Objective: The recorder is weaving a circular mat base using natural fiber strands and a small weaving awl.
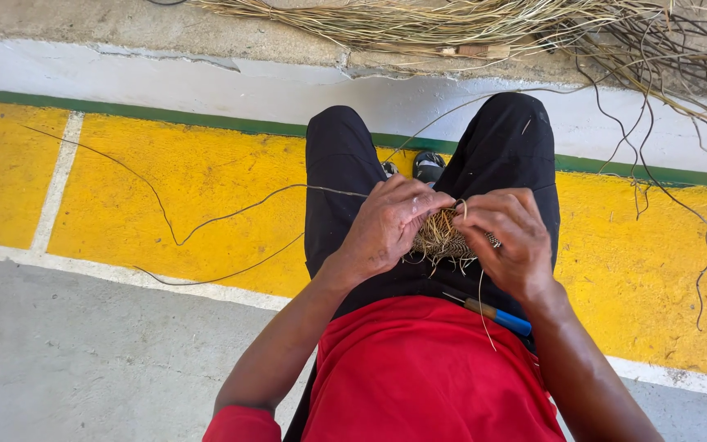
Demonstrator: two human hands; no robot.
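Both hands' fingers, left hand (386,225) and right hand (511,237), clenched around small woven straw piece (441,236).

A blue-handled tool (499,313) lies on my lap. Dry straw (419,29) is piled on the ledge ahead, beyond the yellow floor (198,176).

Outdoor weaving spot: painted curb (206,176), straw bundles (419,24)

One head-worn camera looks steeply down, close over the lap, facing the yellow painted floor strip (165,205) beyond.
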